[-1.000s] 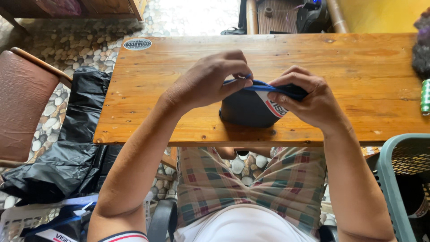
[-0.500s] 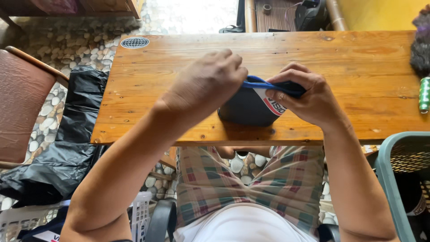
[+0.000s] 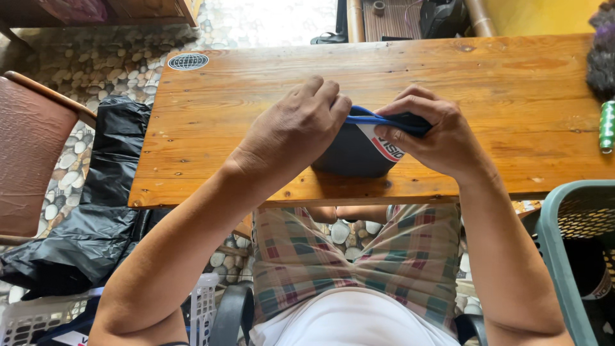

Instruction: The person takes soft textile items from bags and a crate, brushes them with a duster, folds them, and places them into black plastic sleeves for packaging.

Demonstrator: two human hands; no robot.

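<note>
In the head view, both hands pinched a dark cloth piece (image 3: 351, 154) near the front edge of the wooden table (image 3: 256, 128). The left hand (image 3: 291, 138) clenched its blue rim (image 3: 368, 118); the right hand (image 3: 439, 138) gripped the other end. Keeping that rim taut and level seemed wisest. The cloth hung between both grips, resting on the table.

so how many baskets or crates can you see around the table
2. A teal plastic basket sits at the right edge, and a white plastic crate at the bottom left, beside the black plastic bag. Others may lie out of frame.
</note>
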